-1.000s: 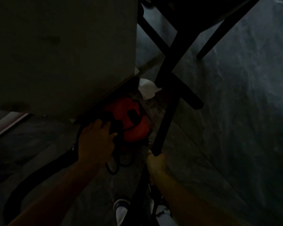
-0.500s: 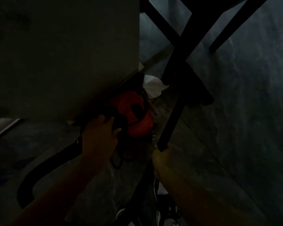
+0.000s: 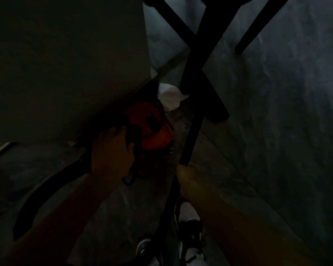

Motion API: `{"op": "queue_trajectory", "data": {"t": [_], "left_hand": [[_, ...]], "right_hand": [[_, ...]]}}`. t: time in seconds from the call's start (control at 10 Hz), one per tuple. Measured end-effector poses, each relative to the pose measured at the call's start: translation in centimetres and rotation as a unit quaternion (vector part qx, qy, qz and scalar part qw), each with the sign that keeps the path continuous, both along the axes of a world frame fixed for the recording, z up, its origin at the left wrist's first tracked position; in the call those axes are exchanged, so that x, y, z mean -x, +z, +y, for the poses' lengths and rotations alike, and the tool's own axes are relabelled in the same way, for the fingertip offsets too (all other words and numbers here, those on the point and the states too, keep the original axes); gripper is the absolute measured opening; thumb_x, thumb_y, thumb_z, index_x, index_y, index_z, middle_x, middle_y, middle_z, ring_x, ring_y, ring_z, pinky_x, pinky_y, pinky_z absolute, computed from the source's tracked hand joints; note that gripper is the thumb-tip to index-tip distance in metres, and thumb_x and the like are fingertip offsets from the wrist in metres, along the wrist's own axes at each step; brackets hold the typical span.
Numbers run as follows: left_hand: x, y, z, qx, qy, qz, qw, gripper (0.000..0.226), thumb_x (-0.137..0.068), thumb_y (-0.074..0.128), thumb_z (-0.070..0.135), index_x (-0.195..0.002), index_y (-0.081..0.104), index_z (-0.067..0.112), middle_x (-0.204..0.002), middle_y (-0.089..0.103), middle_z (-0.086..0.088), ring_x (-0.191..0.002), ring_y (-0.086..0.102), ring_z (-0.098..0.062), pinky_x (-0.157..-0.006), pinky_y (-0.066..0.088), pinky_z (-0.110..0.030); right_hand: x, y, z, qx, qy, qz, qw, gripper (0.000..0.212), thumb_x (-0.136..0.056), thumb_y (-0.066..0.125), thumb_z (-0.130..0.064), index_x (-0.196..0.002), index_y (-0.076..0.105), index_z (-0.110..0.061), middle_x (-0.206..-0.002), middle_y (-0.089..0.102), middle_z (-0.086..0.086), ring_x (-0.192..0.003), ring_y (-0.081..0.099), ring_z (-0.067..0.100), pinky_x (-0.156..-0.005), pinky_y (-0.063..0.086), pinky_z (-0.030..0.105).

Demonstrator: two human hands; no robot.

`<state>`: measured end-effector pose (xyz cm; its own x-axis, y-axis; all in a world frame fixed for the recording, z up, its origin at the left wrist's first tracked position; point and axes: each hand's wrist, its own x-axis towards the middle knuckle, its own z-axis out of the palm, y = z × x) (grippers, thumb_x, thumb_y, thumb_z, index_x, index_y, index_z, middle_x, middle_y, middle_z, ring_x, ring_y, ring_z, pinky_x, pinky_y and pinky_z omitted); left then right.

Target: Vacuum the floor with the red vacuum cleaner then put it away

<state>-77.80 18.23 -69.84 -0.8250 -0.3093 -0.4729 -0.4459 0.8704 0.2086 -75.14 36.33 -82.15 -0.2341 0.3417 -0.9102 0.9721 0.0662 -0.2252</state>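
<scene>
The scene is very dark. The red vacuum cleaner [image 3: 154, 131] sits on the floor, partly tucked under the edge of a pale cabinet [image 3: 65, 64]. My left hand [image 3: 112, 152] lies on its black top handle, fingers curled around it. A thick black hose [image 3: 46, 192] curves away to the lower left. My right hand [image 3: 185, 179] grips the black wand tube [image 3: 190, 137], which rises up and to the right from my fist.
A black crossed frame [image 3: 198, 54] of a table or chair stands just behind the vacuum. A white crumpled cloth or paper [image 3: 171, 96] lies on the floor by it. Grey marbled floor [image 3: 277, 131] spreads to the right. My shoes [image 3: 188, 246] are at the bottom.
The vacuum body has slid a little farther under the cabinet edge, with my left hand following on its handle. My right hand keeps hold of the tube.
</scene>
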Motion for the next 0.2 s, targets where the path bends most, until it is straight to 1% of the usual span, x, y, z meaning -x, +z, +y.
{"op": "queue_trajectory", "data": {"t": [0.1,0.2], "left_hand": [[-0.8,1.8,0.2,-0.025,-0.006,-0.027,0.999,0.060,-0.091,0.056,0.025,-0.144,0.033,0.010,-0.149,0.033,-0.020,-0.136,0.031,-0.037,-0.114,0.023,-0.044],[-1.7,4.5,1.4,-0.088,0.007,-0.021,0.996,0.055,-0.090,0.058,0.022,-0.140,0.040,0.008,-0.146,0.038,-0.020,-0.134,0.036,-0.036,-0.112,0.027,-0.043]], "right_hand": [[2.0,4.2,0.6,0.016,0.004,0.057,0.998,0.039,-0.091,0.062,-0.021,-0.127,0.057,-0.007,-0.114,0.063,0.015,-0.096,0.063,0.029,-0.079,0.056,0.037],[3.5,10.0,1.4,0.013,0.055,0.140,0.989,0.043,-0.097,0.052,-0.018,-0.139,0.046,-0.010,-0.131,0.057,0.012,-0.113,0.058,0.027,-0.091,0.049,0.033]]}}
